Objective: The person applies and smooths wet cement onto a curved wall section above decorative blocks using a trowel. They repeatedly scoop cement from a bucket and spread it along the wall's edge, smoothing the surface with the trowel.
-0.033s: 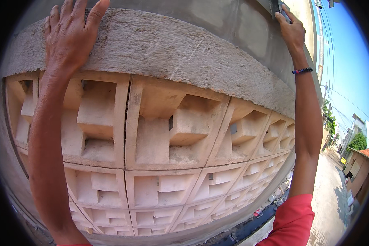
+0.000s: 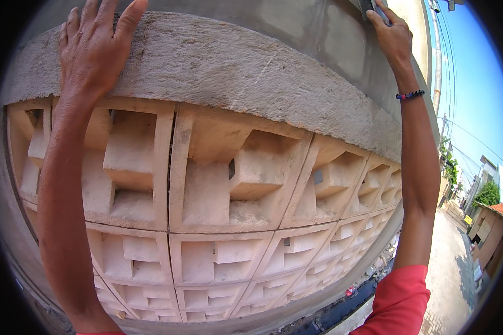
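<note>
My left hand lies with its fingers spread against the rough grey plaster band of the wall, its fingertips reaching the upper picture edge. At the upper right, my right hand is closed round a dark flat plastering trowel, which the picture edge partly cuts off. The trowel is against or close to the smooth, damp-looking grey plaster above the band. A beaded bracelet circles my right wrist.
Below the band are rows of cream ventilation blocks with deep recesses. A dark ditch with litter runs along the wall's foot. To the right lie a paved lane, a low house and a utility pole with wires.
My right hand has shifted slightly left and up with the trowel. My left hand stays at about the same place on the wall.
</note>
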`<action>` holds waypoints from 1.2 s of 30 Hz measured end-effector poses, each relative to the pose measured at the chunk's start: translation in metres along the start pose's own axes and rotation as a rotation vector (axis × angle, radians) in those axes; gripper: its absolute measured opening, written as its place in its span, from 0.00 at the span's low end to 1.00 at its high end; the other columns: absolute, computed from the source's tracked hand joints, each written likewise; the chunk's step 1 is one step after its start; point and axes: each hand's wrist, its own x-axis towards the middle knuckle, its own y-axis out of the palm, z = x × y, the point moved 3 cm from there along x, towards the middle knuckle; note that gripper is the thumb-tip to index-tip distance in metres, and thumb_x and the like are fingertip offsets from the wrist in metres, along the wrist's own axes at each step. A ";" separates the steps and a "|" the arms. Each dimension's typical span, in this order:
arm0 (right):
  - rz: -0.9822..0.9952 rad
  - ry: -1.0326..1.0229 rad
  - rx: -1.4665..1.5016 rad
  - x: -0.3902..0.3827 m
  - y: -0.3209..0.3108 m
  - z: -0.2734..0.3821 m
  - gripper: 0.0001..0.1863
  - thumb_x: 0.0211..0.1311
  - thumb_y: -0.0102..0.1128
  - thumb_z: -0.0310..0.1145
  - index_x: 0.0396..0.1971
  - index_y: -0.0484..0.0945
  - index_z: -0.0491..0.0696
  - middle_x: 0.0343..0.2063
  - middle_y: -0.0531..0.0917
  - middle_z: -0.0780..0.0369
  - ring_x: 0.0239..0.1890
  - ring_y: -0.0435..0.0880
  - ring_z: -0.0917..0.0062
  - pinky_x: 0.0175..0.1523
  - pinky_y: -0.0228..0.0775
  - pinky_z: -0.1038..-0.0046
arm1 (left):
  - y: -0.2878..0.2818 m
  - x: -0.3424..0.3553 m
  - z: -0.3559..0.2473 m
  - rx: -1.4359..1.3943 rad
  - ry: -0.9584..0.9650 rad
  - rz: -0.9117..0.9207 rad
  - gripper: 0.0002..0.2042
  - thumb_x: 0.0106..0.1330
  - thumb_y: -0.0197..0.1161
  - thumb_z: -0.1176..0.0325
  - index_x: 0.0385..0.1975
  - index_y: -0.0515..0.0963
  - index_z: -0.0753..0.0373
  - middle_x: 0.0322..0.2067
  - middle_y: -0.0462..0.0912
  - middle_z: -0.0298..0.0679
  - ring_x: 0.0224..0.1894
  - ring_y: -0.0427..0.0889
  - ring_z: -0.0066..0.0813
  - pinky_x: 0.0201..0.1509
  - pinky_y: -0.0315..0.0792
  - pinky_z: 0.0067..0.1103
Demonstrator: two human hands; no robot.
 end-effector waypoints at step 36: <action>-0.014 0.006 0.174 -0.017 -0.028 -0.053 0.22 0.55 0.60 0.38 0.50 0.78 0.48 0.47 0.79 0.48 0.54 0.75 0.59 0.59 0.63 0.64 | 0.054 0.021 0.056 -0.032 0.066 -0.203 0.35 0.62 0.31 0.29 0.66 0.59 0.38 0.68 0.56 0.36 0.71 0.49 0.40 0.73 0.41 0.42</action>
